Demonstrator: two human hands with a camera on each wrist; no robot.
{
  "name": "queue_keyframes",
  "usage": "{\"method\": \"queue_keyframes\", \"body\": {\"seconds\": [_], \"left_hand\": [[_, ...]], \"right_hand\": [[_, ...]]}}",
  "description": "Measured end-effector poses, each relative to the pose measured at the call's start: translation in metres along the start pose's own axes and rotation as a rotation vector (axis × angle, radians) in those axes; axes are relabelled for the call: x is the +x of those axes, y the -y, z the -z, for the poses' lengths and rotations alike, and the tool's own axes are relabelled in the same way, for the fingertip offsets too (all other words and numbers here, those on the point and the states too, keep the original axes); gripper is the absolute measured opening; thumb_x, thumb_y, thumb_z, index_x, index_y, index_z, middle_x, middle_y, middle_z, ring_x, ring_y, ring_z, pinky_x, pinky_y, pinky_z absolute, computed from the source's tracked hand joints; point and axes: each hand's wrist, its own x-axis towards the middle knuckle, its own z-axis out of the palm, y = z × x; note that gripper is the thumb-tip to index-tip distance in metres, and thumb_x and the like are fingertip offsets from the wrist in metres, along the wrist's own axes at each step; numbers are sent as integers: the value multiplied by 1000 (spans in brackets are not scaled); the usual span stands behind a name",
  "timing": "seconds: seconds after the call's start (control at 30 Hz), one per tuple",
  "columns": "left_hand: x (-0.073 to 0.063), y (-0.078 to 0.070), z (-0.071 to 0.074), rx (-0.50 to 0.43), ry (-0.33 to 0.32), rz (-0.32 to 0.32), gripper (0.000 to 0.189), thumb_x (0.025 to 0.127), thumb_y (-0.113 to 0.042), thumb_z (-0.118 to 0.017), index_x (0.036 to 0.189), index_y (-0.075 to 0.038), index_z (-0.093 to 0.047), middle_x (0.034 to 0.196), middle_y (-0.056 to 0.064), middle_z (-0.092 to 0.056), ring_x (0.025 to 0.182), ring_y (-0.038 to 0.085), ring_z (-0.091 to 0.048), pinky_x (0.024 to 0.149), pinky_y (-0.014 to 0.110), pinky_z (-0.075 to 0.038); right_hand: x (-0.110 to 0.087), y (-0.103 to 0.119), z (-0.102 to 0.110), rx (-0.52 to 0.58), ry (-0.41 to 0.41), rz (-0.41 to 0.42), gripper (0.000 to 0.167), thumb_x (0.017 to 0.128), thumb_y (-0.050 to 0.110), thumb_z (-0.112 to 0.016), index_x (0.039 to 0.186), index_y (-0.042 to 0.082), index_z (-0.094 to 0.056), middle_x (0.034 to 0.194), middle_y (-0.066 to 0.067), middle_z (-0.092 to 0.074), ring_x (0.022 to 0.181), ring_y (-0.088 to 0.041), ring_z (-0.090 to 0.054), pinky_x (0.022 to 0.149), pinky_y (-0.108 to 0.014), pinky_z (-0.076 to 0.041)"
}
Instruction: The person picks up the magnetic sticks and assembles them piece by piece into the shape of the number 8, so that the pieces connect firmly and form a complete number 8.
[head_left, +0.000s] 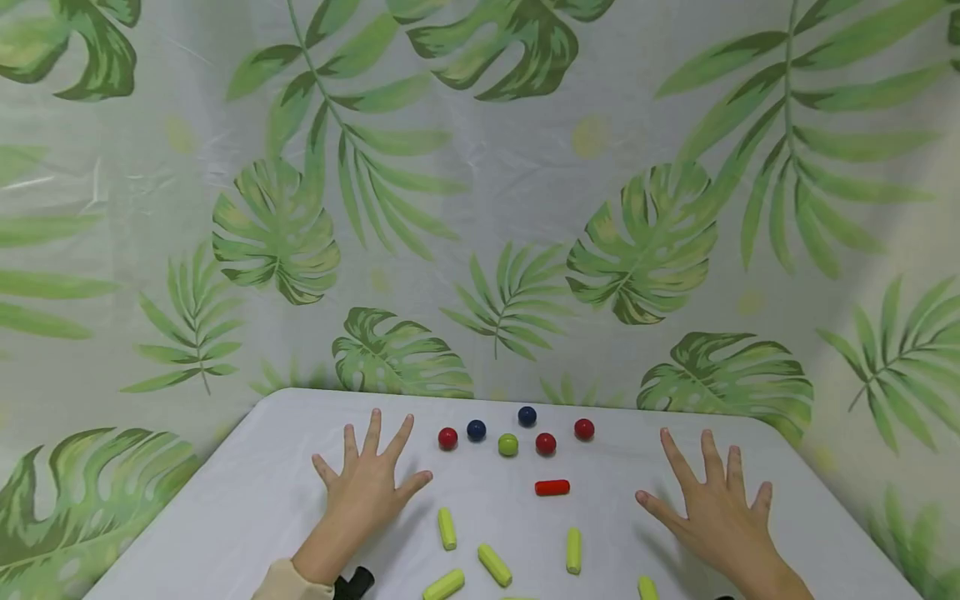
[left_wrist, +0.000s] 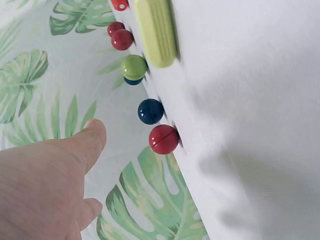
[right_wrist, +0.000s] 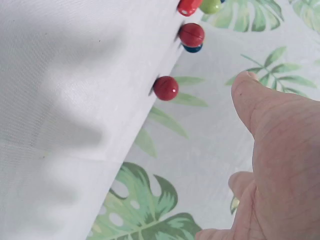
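My left hand (head_left: 365, 492) hovers over the left part of the white table, fingers spread wide and holding nothing. On the right side my right hand (head_left: 718, 512) is spread the same way, also with nothing in it. Between them, toward the back, lie small balls: a red ball (head_left: 447, 438) nearest the left fingertips, two dark blue ones, a green ball (head_left: 507, 444), and two more red ones. A short red stick (head_left: 552, 487) lies in front of the balls. Closer in are several yellow-green sticks (head_left: 447, 528), one of them large in the left wrist view.
The white table (head_left: 300, 425) has rounded far corners. Behind it hangs a pale curtain (head_left: 517, 208) printed with green leaves. A black wrist strap piece (head_left: 355, 582) shows beside the left sleeve (head_left: 288, 581). Both hands cast soft shadows on the tabletop.
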Motion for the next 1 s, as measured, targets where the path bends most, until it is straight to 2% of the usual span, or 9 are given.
{"method": "queue_keyframes", "body": {"seconds": [0.5, 1.0], "left_hand": [[-1, 0, 0, 3, -5, -6, 83, 96, -67, -69, 167, -36, -38, 178, 20, -21, 158, 65, -18, 104, 98, -3], [2, -6, 0, 4, 11, -23, 84, 95, -68, -69, 166, -36, -39, 177, 21, -23, 158, 62, -22, 107, 97, -6]], "right_hand": [[1, 6, -1, -17, 18, 1, 104, 95, 78, -60, 173, 26, -15, 169, -44, -7, 148, -78, -6, 100, -100, -3], [4, 5, -4, -30, 27, 15, 104, 95, 79, -60, 173, 24, -18, 168, -44, -11, 148, -79, -10, 101, -99, -7]]}}
